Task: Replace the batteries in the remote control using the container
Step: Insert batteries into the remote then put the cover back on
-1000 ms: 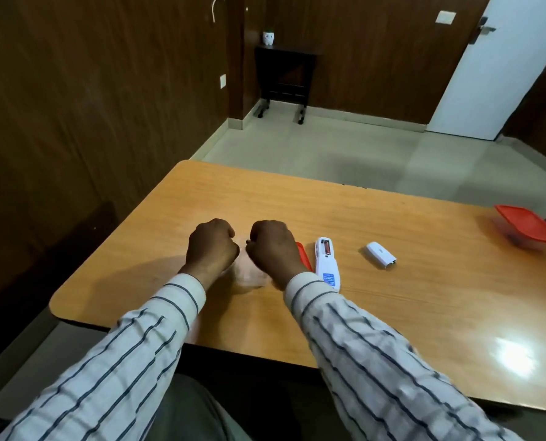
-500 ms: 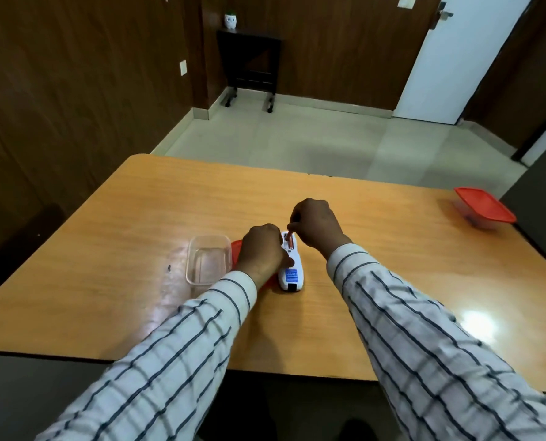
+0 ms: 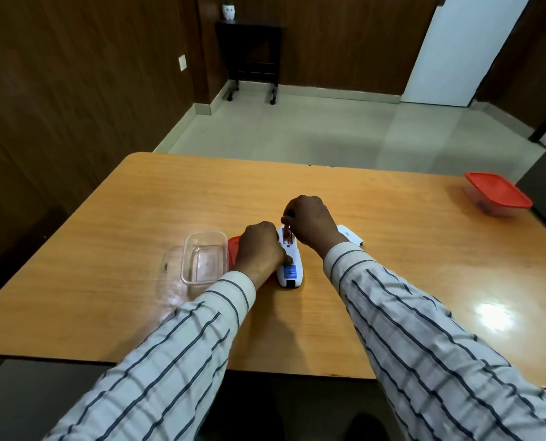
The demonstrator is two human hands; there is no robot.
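Now | step: battery at open remote control [image 3: 290,263] | left hand [image 3: 259,253] grip steadies remote | right hand [image 3: 310,225] grip pinches battery [image 3: 287,234] | next: likely seat it flat, then cover [image 3: 350,238].

We list: one orange-brown wooden surface [image 3: 176,198] with a bright glare patch at its right; dark wood-panelled walls [image 3: 74,90]; pale tiled floor [image 3: 313,132]; a white door [image 3: 462,49]; a black wheeled side table [image 3: 252,52] bearing a small white pot [image 3: 228,11]; a wall socket [image 3: 182,63].
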